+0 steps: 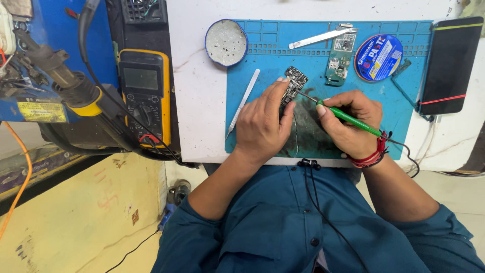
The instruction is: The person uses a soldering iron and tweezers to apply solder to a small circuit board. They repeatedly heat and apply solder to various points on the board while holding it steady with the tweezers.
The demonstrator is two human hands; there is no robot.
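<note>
My left hand (262, 121) rests on the blue work mat (262, 55) and pins a small dark circuit board (294, 81) under its fingertips. My right hand (351, 124) grips a green-handled soldering iron (348, 116), held like a pen. Its metal tip points left and touches the board's lower edge. A thin solder wire runs down the mat between my hands.
On the mat lie a round tin (226, 42), white plastic tool (243, 101), metal spudger (321, 38), green circuit board (339, 58) and round blue paste tub (378, 57). A black phone (451, 63) lies right. A yellow multimeter (144, 96) and hot-air handle (65, 81) sit left.
</note>
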